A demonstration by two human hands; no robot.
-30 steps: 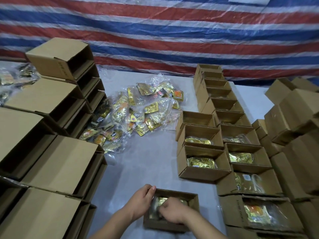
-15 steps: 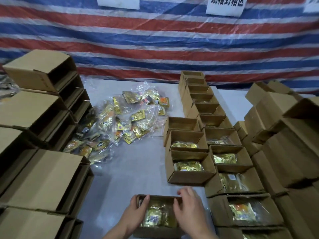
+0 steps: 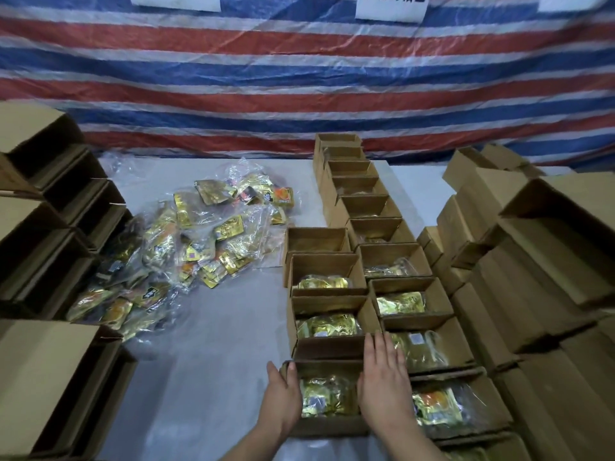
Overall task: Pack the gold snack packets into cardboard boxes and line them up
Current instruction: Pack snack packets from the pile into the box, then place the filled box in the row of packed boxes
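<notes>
Since half a second ago the nearest box (image 3: 327, 424) has slid forward and now touches the box ahead of it, at the 6 o'clock end of the left row (image 3: 321, 287). The left hand (image 3: 283, 392) lies flat against the box's left wall, fingers straight, and the right hand (image 3: 382, 384) presses flat along its right wall, fingers straight and reaching the next box; neither hand curls round anything. The box is plain brown cardboard, open at the top, with crinkled gold packets (image 3: 324, 395) in clear wrap inside. Counting from 9 o'clock: stacks of empty boxes (image 3: 50, 207) lie on their sides; a loose pile of packets (image 3: 186, 254), too tangled to count, lies at 11 o'clock; the left row holds four boxes; the right row (image 3: 392, 261) shows about eleven, running toward 12 o'clock; more empty boxes (image 3: 539, 267) are piled at 3 o'clock.
</notes>
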